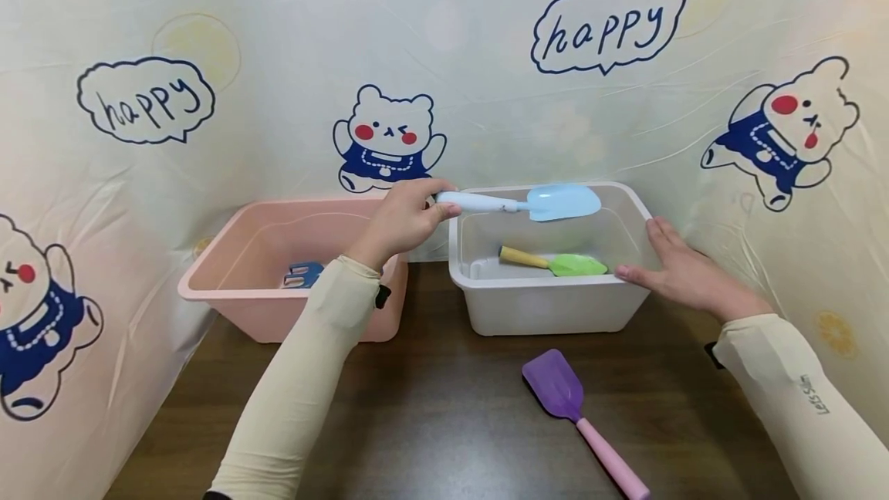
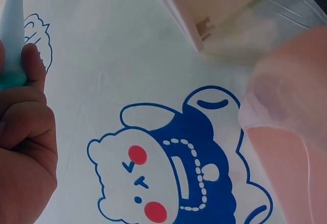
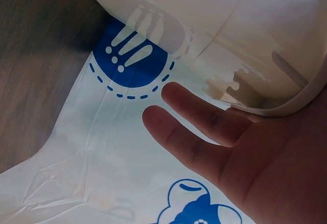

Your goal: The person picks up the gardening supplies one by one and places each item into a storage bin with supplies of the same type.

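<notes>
My left hand grips the pale blue handle of a toy trowel by its end. The trowel is held level above the white bin, its light blue blade pointing right. In the left wrist view, fingers curl round the trowel's handle. My right hand rests against the right end of the white bin, thumb at the front rim and fingers extended along the outside. Inside that bin lies a green trowel with a yellow handle.
To the left stands a pink bin with a blue toy rake in it, partly behind my left arm. A purple shovel with a pink handle lies on the dark wooden table. Patterned sheeting hangs around the back and sides.
</notes>
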Tool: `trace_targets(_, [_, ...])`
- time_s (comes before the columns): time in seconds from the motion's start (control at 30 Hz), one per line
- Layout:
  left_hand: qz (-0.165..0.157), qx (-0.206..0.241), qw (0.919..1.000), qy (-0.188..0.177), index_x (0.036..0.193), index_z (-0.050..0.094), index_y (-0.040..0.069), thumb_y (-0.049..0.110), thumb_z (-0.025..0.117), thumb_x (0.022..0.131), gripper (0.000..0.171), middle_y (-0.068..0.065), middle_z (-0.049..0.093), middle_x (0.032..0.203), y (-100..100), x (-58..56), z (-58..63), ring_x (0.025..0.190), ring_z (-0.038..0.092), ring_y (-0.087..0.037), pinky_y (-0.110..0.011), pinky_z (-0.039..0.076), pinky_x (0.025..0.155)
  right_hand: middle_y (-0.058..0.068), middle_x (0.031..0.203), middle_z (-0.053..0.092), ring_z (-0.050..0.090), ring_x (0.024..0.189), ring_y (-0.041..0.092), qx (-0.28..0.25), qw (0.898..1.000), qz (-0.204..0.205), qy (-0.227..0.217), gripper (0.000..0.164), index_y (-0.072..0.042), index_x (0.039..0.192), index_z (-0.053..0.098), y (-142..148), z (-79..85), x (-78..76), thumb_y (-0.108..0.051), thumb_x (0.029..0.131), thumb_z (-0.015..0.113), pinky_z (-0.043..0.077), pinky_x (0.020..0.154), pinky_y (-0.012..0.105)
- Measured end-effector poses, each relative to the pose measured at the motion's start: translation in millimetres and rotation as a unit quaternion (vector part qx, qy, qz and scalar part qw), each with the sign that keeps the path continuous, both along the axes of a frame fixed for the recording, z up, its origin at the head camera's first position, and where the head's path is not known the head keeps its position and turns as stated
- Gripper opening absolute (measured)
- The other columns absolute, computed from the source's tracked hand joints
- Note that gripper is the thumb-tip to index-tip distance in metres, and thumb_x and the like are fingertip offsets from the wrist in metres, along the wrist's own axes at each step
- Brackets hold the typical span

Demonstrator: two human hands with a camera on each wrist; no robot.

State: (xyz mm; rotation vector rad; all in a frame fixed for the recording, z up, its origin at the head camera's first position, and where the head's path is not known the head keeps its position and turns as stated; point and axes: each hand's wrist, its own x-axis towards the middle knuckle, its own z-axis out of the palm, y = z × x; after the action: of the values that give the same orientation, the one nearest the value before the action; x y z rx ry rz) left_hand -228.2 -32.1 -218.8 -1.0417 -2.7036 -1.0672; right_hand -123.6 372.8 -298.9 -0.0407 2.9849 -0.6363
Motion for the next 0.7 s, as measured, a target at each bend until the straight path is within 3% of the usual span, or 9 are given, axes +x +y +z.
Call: trace_targets(0.7, [0.013, -0.022, 0.9991, -0.033, 0.117, 0.069, 0.014, 0.032, 0.065, 0.1, 0.025, -0.003, 0.065, 0.099, 30.9, -17.3, 0.9, 0.083, 0.055, -0.023, -0.035, 0.044, 0.071, 0.031, 0.161, -0.016, 0.001, 0.144, 0.059, -0.007, 1.0, -0.006, -0.007, 0.12, 0.003, 0.156, -0.012, -1.4, 0.9, 0.4, -0.07, 0.091, 0.057, 0.016, 0.104, 0.077])
